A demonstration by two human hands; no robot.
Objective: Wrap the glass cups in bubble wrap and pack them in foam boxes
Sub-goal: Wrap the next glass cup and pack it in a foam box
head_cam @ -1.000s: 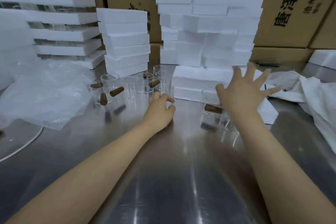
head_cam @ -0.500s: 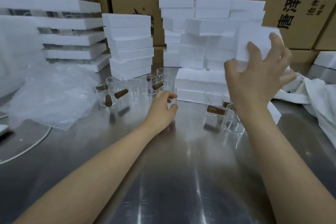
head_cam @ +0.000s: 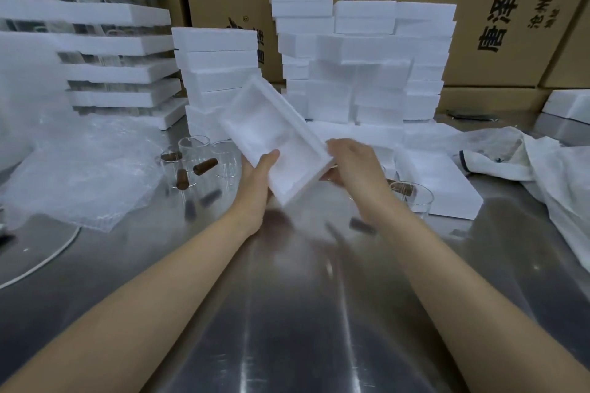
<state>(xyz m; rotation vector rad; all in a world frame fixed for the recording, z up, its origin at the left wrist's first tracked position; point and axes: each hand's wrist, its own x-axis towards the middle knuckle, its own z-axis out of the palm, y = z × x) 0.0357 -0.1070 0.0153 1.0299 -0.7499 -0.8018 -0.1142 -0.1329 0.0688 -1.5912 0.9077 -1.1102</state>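
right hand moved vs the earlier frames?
Yes: right hand came down and left off the tall foam stack, bringing a foam box that the left hand now also holds.

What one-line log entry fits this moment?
left hand: holds box | right hand: holds box | box: empty, tilted, off table | cups: bare, on table

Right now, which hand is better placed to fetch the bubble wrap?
Left. The bubble wrap lies left of the left hand; the right hand would have to cross the foam box both hold.
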